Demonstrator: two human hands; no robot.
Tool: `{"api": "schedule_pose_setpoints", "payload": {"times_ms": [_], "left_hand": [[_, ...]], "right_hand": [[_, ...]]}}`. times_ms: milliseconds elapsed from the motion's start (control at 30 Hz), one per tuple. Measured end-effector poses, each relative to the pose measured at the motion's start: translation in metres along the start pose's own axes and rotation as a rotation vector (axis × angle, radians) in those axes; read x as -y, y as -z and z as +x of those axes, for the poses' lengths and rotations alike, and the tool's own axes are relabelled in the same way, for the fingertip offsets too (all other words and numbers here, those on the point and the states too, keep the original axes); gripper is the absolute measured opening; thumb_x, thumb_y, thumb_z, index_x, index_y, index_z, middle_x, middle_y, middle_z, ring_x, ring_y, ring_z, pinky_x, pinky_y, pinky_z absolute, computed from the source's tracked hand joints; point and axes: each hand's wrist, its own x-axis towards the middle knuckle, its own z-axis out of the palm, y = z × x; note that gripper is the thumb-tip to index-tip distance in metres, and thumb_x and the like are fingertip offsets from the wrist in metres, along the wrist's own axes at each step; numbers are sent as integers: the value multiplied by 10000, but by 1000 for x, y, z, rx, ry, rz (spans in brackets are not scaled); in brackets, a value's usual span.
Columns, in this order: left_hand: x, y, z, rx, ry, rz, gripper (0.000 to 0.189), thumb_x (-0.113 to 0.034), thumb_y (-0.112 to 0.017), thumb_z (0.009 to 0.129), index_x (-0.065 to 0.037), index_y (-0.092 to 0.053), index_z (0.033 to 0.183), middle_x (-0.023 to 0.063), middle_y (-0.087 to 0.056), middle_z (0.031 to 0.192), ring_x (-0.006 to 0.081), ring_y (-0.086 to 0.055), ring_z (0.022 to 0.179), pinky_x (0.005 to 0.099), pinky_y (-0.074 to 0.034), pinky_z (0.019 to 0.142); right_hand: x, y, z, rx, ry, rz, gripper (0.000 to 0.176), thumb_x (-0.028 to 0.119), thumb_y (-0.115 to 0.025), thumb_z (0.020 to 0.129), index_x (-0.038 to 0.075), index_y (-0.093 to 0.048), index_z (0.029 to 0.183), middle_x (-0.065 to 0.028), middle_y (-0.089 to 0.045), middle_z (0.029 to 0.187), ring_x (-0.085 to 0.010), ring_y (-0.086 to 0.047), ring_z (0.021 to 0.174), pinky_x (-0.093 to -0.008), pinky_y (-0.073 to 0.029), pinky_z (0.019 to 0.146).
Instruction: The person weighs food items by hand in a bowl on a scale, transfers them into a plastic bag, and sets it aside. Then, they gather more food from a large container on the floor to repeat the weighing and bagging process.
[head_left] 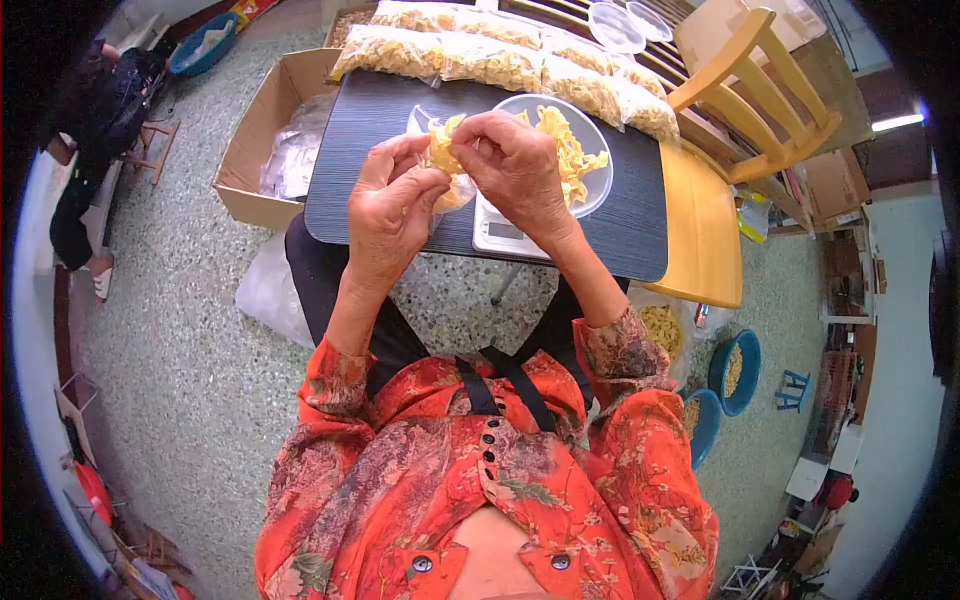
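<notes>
Over the dark table [345, 140], my left hand [388, 205] is closed on the edge of a small clear plastic bag [421, 119]. Pale yellow dried pieces [444, 150] show at the bag's mouth. Pinched right beside it is my right hand [512, 165], its fingertips on those dried pieces; the exact grip is partly hidden. A clear plastic bowl [602, 190] holding more curled dried pieces [570, 150] stands just right of my right hand. Under the bowl's near side sits a white scale [500, 238], partly covered by my right wrist.
Filled clear bags [495, 62] line the table's far edge. A cardboard box [240, 180] with plastic bags stands left. To the right are a wooden chair [705, 240] and blue basins [738, 400] on the floor. Another person [100, 150] is at far left.
</notes>
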Motion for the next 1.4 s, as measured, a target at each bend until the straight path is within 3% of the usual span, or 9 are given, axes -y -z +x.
{"api": "schedule_pose_setpoints", "payload": {"times_ms": [300,533,600,733,867,1100,1233,1333,1400], "left_hand": [[1,6,-7,-40,4,-53,166,62,-754,806,4,-740,961,168,-611,1227,275,-646,1139,371,-534,993],[-1,7,-3,-67,-68,-22,164,82,-750,794,5,-725,937,175,-604,1215,283,-676,1097,360,-554,966],[1,11,-3,-110,-19,-43,166,79,-752,794,-1,-731,939,170,-608,1214,277,-666,1112,365,-547,979],[2,18,-4,-120,3,-27,170,75,-754,797,-7,-738,944,160,-613,1213,273,-652,1137,368,-541,988],[3,13,-4,-136,11,-40,173,76,-753,797,-9,-740,948,155,-617,1215,267,-648,1136,362,-529,993],[-6,15,-2,-136,9,-11,177,83,-754,790,-4,-736,943,163,-616,1224,265,-648,1121,361,-526,981],[-16,41,7,-18,-40,223,170,77,-738,796,-10,-731,941,135,-654,1144,257,-661,1071,348,-539,911],[-19,50,12,91,-58,285,162,74,-732,800,-7,-722,940,116,-665,1109,253,-664,1029,347,-546,874],[-19,52,16,130,-104,320,159,72,-731,802,-5,-719,941,114,-666,1106,252,-664,1019,349,-548,868]], "right_hand": [[-7,7,23,402,282,-180,58,60,-690,841,30,-644,856,-117,-656,813,-357,-657,766,-424,-531,664],[0,4,31,475,351,-462,54,62,-657,878,44,-694,913,-122,-674,837,-307,-672,749,-381,-548,704],[5,10,34,407,96,160,163,21,-617,901,55,-730,1014,-127,-709,893,-234,-686,772,-322,-549,737],[3,23,31,265,-205,300,224,-29,-578,899,32,-725,1058,-101,-734,944,-183,-694,821,-291,-547,766],[1,26,18,312,162,2,256,-73,-568,847,40,-719,1021,-117,-738,984,-244,-712,877,-322,-561,775],[2,11,4,453,182,-210,199,7,-665,839,103,-675,1013,-60,-716,1094,-304,-700,927,-389,-570,756],[5,3,10,191,226,42,133,20,-645,855,104,-666,957,-57,-720,1029,-294,-704,882,-379,-571,722],[5,1,9,498,229,-212,141,-7,-674,803,50,-679,932,-99,-710,964,-303,-706,855,-367,-572,716],[7,0,16,318,279,-43,139,-9,-682,798,48,-686,925,-100,-707,950,-307,-705,845,-369,-572,710]]}}
